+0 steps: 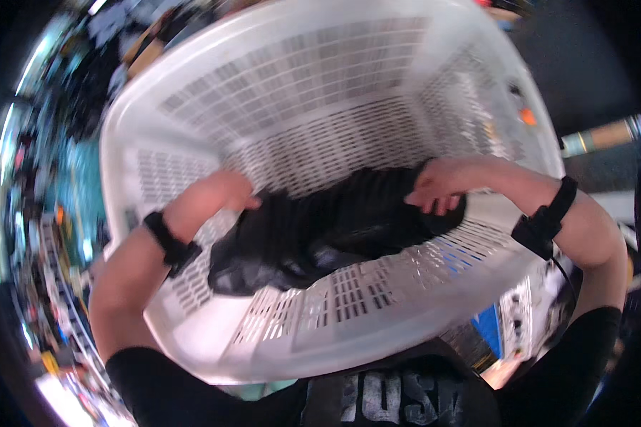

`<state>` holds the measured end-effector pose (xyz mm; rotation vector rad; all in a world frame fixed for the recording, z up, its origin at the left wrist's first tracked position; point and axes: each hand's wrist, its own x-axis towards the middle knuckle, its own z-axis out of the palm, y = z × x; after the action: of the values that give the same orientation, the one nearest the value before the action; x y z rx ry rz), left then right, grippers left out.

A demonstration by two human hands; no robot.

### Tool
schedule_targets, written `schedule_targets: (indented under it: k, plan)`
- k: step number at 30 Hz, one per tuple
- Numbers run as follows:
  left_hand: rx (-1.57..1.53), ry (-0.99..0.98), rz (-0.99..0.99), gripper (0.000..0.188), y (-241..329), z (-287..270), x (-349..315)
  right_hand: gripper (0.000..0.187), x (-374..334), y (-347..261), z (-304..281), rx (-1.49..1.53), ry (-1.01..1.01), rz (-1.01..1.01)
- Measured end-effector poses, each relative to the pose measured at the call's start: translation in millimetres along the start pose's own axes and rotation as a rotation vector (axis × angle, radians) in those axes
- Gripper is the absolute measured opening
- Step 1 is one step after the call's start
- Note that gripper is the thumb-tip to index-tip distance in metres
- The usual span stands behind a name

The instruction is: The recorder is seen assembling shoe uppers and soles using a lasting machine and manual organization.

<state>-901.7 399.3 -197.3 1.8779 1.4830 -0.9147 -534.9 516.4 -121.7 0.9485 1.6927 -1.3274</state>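
Inside a large white plastic basket (320,359) with slotted walls I hold a long black bundle (327,228), lying slantwise. It looks like stacked, folded dark cloth with some shiny patches; blur hides its exact kind. My left hand (228,191) is closed on the bundle's left part, its fingertips partly hidden. At the right end my right hand (443,185) wraps over the top, fingers bent down against the dark side. Each wrist wears a black strap with a small box.
An orange spot (527,116) marks the basket's right wall. Beyond the right rim is a dark surface (577,64) and a rolled, banded object (602,137). Blurred clutter fills the left side. A blue piece (488,329) shows below the basket's near right edge.
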Motion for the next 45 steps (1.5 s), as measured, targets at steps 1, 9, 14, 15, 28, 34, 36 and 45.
schedule_targets:
  k: [1, 9, 14, 15, 28, 34, 36, 45]
  plan:
    - [0.016, 0.041, 0.082, 0.05, -6.2, 7.0, 7.2, 0.059, -23.7, -7.3, 0.1, -0.007, 0.041, -0.077]
    - [-0.174, 0.23, 0.433, 0.04, 154.0, -145.5, -31.9, 0.018, -275.1, 16.9, 146.3, 0.397, 0.576, -0.695]
    - [-0.174, 0.3, 0.768, 0.033, 301.4, -186.3, -99.6, 0.022, -316.6, 42.6, 339.7, 0.728, 0.962, -1.375]
    - [-0.088, 0.288, 0.897, 0.033, 360.8, -192.3, -114.7, 0.023, -326.7, 20.0, 398.8, 0.841, 1.545, -1.344]
    - [0.801, -0.149, 1.764, 0.033, 812.8, 32.5, -270.3, 0.008, -389.4, 15.4, 765.1, 0.877, 2.573, -1.129]
    - [0.753, -0.049, 2.352, 0.027, 995.5, 180.4, -367.2, 0.022, -429.4, 7.6, 905.7, 0.928, 2.081, -0.917]
    - [0.595, -0.115, 2.44, 0.027, 1054.3, 219.4, -388.4, 0.02, -426.6, 16.6, 930.5, 0.927, 2.187, -0.902]
    - [0.372, 0.287, 2.603, 0.068, 1240.0, 387.4, -481.1, 0.029, -358.3, 91.3, 1052.6, 0.464, 2.516, -0.853]
